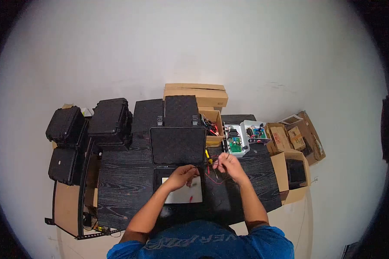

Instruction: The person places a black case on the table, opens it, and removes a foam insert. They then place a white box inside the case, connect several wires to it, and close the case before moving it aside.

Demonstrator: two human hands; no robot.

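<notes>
My left hand [183, 177] is above an open black case with a raised lid [178, 146]. Its fingers are bent together, and what they hold, if anything, is too small to tell. A pale panel [183, 195] lies in the case's lower half. To the right of the case, my right hand [229, 166] is closed with its fingertips pinched beside thin red and dark wires [216, 181]. What exactly it grips I cannot make out. A yellow and black tool [208, 156] lies just left of this hand.
Black cases [110, 121] stand stacked at the left and back. A cardboard box [212, 125] holds red and black tools. White enclosures with green circuit boards [235, 142] sit at the back right. An open cardboard box [282, 172] stands at the right edge of the dark table [121, 185].
</notes>
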